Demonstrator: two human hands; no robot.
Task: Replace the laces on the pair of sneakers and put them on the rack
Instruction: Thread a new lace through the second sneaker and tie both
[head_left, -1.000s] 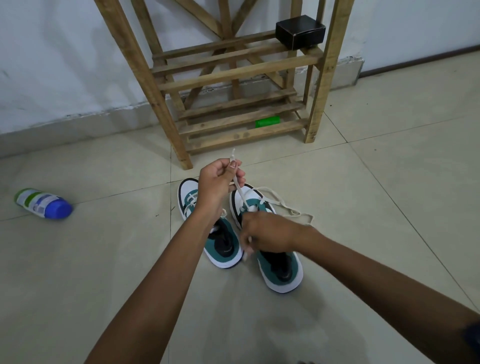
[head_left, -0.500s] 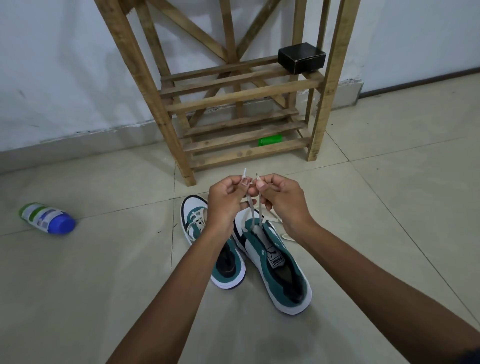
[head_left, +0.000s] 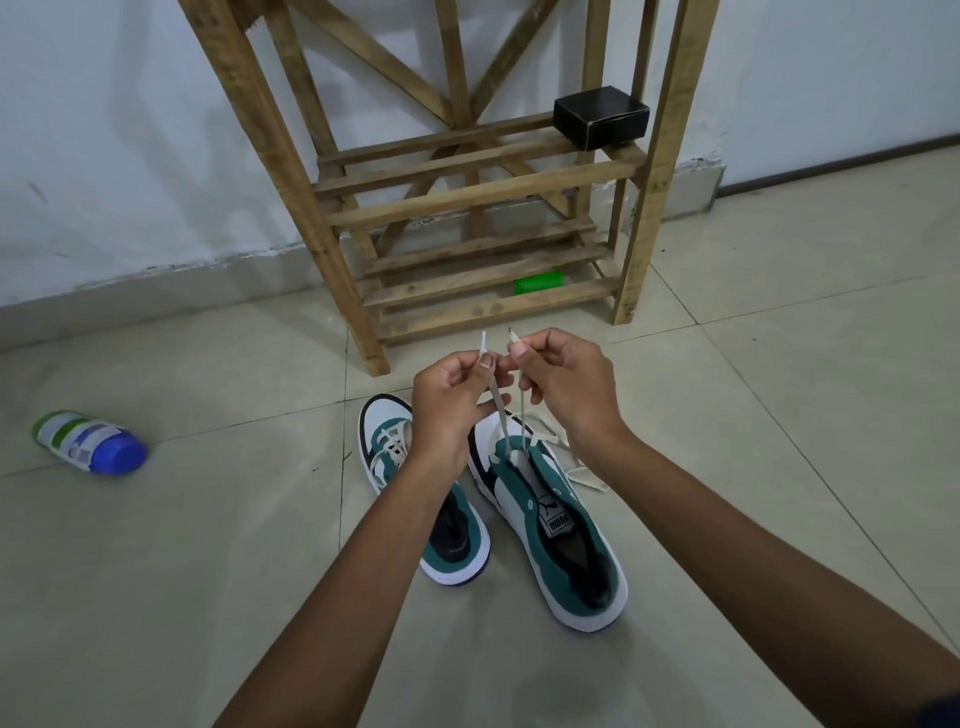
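Two white-and-teal sneakers lie on the tiled floor, toes toward the wooden rack (head_left: 467, 202). The left sneaker (head_left: 452, 535) carries a cream lace and my left forearm crosses over it. The right sneaker (head_left: 561, 525) has a white lace (head_left: 503, 410) threaded through its lowest eyelets, both ends pulled up. My left hand (head_left: 447, 400) pinches one lace end and my right hand (head_left: 566, 389) pinches the other, the tips side by side above the toe. Another loose lace (head_left: 576, 462) lies on the floor to the right of that shoe.
A black box (head_left: 600, 122) sits on the rack's middle shelf at the right. A green cylinder (head_left: 537, 285) lies on the bottom shelf. A white bottle with a blue cap (head_left: 88, 441) lies on the floor at the left. A white wall stands behind the rack.
My right hand rose from the right sneaker's tongue and took the second lace end. Both ends are now drawn up level, and the sneaker's tongue is uncovered.
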